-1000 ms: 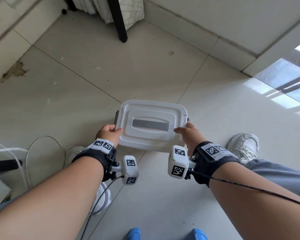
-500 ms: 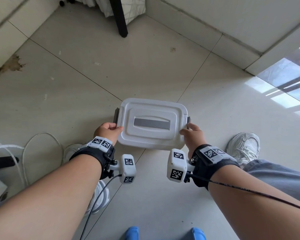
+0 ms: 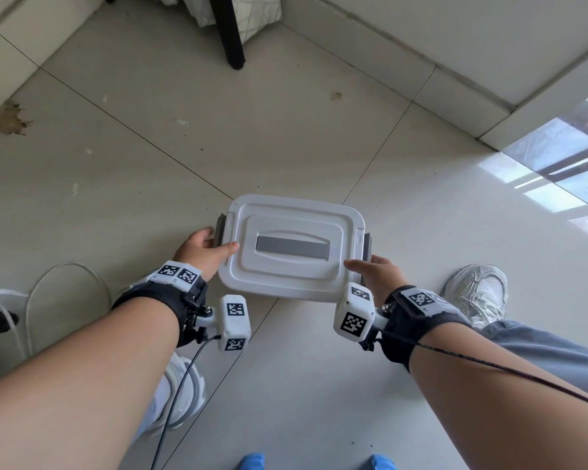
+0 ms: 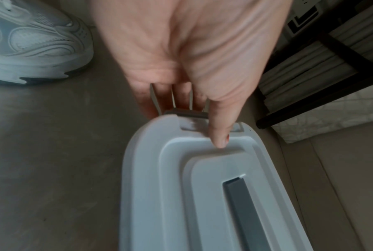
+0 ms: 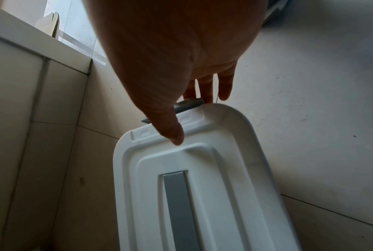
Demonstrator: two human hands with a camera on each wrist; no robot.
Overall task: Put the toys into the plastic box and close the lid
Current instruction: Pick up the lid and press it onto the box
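The plastic box stands on the floor tiles with its white lid (image 3: 292, 283) lying flat on top; the lid has a grey handle strip (image 3: 292, 247). No toy shows; the closed lid hides the inside. My left hand (image 3: 206, 249) is at the box's left end, thumb (image 4: 220, 132) pressing on the lid (image 4: 181, 186), fingers curled round the grey left latch (image 4: 187, 113). My right hand (image 3: 374, 269) is at the right end, thumb (image 5: 172, 134) on the lid (image 5: 235, 161), fingers behind the grey right latch (image 5: 187, 103).
A white shoe (image 3: 479, 293) stands right of the box and another (image 3: 180, 385) lies under my left forearm. A black furniture leg (image 3: 230, 35) stands at the back, a white cable (image 3: 65, 276) loops at the left, and a tiled step (image 3: 455, 79) runs along the right.
Both hands have slid from the lid's near corners out to the side latches. The lid sits squarely on the box throughout.
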